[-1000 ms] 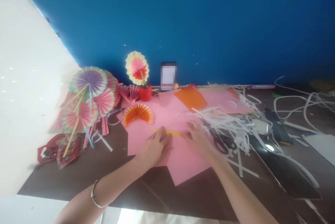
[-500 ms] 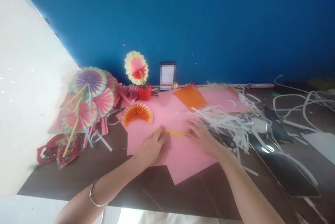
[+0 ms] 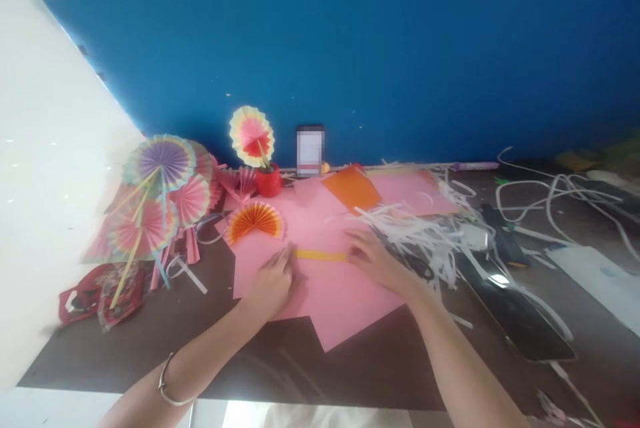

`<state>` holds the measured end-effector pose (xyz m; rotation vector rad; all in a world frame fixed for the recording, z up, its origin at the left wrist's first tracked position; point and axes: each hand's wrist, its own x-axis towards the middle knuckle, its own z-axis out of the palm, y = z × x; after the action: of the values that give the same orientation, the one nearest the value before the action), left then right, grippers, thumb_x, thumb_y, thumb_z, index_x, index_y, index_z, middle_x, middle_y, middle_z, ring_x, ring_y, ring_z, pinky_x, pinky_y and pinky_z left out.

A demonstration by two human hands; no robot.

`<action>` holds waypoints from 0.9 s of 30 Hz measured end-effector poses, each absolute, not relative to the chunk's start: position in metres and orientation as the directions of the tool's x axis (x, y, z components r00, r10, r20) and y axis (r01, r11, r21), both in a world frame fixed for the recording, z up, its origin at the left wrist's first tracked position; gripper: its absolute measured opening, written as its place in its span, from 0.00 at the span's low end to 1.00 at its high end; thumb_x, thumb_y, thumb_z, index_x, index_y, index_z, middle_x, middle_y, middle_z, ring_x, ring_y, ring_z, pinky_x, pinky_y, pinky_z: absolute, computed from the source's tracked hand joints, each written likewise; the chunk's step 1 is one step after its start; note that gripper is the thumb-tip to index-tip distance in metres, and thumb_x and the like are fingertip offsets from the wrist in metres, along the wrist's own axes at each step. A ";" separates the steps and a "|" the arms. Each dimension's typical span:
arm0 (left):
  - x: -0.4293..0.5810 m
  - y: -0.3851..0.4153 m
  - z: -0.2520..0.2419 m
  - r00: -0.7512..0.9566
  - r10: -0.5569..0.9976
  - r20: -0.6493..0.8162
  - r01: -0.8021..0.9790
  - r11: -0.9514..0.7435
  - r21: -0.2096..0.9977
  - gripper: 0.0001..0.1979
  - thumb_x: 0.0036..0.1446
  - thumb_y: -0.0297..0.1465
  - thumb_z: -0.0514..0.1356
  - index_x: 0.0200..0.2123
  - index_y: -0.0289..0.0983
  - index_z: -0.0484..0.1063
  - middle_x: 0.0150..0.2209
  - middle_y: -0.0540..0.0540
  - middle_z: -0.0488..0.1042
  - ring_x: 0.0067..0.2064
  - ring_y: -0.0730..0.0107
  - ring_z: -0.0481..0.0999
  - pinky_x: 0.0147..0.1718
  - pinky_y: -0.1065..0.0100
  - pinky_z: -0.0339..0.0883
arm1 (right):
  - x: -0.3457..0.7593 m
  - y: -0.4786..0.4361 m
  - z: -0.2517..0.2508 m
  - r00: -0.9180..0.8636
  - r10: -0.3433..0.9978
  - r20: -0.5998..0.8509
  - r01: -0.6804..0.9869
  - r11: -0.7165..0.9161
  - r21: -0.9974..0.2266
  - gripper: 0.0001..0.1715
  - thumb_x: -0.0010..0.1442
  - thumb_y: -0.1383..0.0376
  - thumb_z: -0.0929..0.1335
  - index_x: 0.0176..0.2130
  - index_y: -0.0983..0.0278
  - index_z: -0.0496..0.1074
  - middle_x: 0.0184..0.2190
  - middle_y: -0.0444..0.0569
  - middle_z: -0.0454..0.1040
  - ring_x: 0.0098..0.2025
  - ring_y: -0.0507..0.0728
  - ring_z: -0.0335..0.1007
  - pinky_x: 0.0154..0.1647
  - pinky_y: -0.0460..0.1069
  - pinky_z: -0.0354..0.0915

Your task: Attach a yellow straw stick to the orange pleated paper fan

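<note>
You've L hand (image 3: 274,283) and R hand (image 3: 374,260) at opp ends of the yellow strip (image 3: 320,255) on pink paper (image 3: 345,308) – both part-curled, can't tell if gripping – prob a pressing/lining-up step, so next move needs light, even pressure

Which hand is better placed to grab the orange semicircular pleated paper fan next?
Probably left: the left hand is just below the fan in view; the right hand is farther off, by the right end of the yellow paper strip.
</note>
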<state>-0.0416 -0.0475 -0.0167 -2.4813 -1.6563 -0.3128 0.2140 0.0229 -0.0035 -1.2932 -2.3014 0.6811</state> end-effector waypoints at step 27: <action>-0.039 -0.051 -0.026 0.324 0.908 0.266 0.918 -0.369 0.143 0.30 0.61 0.38 0.44 0.59 0.20 0.49 0.60 0.24 0.54 0.64 0.49 0.48 0.57 0.49 0.54 | 0.207 0.026 0.003 -0.414 0.843 0.342 0.685 0.536 -0.493 0.15 0.60 0.64 0.58 0.44 0.63 0.68 0.46 0.54 0.70 0.52 0.61 0.62 0.54 0.60 0.58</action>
<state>-0.0394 -0.0511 -0.0256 -2.5282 -1.7451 -0.4720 0.2073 0.0261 0.0032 -1.2332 -2.2190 0.3732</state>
